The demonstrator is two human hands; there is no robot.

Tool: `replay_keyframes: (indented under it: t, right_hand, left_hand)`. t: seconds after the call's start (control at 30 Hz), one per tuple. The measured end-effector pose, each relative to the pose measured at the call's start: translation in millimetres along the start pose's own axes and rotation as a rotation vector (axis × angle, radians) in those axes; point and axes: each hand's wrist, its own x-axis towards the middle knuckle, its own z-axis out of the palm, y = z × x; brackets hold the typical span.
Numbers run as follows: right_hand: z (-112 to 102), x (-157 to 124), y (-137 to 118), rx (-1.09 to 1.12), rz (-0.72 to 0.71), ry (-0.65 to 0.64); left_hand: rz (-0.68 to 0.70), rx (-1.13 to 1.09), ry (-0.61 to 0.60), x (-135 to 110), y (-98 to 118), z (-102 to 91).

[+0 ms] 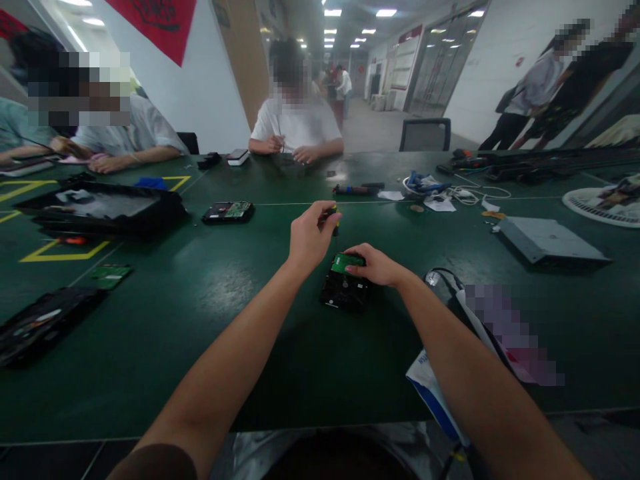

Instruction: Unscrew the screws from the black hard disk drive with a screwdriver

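A black hard drive (pixel 343 293) with a green circuit board (pixel 345 261) on top lies on the dark green table (pixel 260 320) in front of me. My right hand (pixel 376 265) rests on the drive's far right corner, fingers closed over the green board. My left hand (pixel 311 235) is raised just above and left of the drive, fingers pinched round a small screwdriver (pixel 335 215) with a yellow and black handle.
Another hard drive (pixel 229 212) lies further left. Opened black devices (pixel 100 210) and a green board (pixel 111 273) sit at the left, a grey box (pixel 547 240) and cables (pixel 450 190) at the right. People sit across the table (pixel 296 127). A blue-and-white bag (pixel 435 387) lies near my right forearm.
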Motion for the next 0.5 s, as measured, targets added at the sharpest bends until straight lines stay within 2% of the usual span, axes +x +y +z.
replay_keyframes:
  t: [0.17,0.5]
  right_hand:
    - [1.5,1.5,7.5,-0.023,-0.001,0.000]
    - [1.3,1.8,6.9,-0.037,0.008,-0.006]
  left_hand:
    - [-0.061,-0.015,0.010,0.0,1.1,-0.4]
    - [0.054,0.106,0.026,4.1,5.3,-9.3]
